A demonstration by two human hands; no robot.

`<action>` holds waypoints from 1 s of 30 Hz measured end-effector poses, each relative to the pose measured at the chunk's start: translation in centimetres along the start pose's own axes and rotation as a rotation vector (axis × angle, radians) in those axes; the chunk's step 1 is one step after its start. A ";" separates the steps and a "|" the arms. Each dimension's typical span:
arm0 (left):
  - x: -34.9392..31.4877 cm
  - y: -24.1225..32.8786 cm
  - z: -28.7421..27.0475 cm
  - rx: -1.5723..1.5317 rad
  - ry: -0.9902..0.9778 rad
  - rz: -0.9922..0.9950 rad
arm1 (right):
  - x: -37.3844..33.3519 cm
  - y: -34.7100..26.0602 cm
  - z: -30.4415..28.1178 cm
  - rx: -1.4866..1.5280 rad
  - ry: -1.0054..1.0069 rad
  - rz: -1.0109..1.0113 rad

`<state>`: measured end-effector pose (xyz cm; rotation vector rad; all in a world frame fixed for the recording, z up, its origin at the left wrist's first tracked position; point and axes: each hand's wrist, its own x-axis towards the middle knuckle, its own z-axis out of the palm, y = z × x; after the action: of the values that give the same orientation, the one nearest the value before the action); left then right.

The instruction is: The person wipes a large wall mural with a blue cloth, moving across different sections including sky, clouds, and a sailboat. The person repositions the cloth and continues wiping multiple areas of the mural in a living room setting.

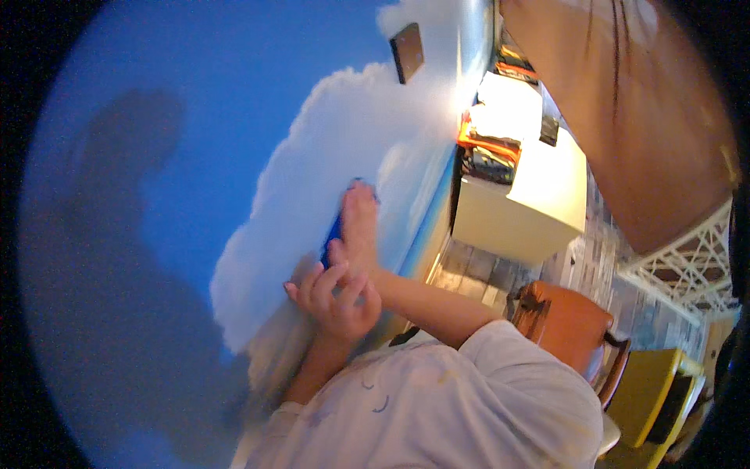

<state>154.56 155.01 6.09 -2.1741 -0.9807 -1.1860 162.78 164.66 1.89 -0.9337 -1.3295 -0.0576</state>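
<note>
A painted wall [312, 156] with a blue sky and white clouds fills the left and middle of the view. My right hand [360, 227] lies against the cloud, fingers pointing up and pressed over a dark blue flat thing [334, 236]. Only its edges show past the hand; its kind cannot be made out. Just below, my left hand [341, 303] hovers close to the right wrist, its fingers spread and a little bent, with nothing in them. A dark shadow falls across the wall on the left.
A pale cabinet [500, 223] stands right of the wall, with orange-and-black items [491, 160] beside its top. Further right are an orange-brown chair [564, 328], a yellow chair-like piece [644, 399] and a white lattice [687, 262]. A brown rectangle [409, 53] interrupts the upper wall.
</note>
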 end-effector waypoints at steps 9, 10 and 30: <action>-1.3 -0.4 1.6 0.013 -0.004 0.032 | 3.8 3.4 -1.6 0.050 0.005 -0.007; -1.7 -0.4 2.5 0.017 -0.023 0.038 | 2.1 6.4 -1.3 0.040 0.055 0.098; 2.5 1.5 13.4 0.142 -0.225 0.086 | -0.7 12.2 -0.5 -0.153 -0.064 -0.074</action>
<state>163.58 164.21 1.26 -2.2443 -1.0178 -0.8205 169.44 172.00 -5.36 -1.0222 -1.4337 -0.1897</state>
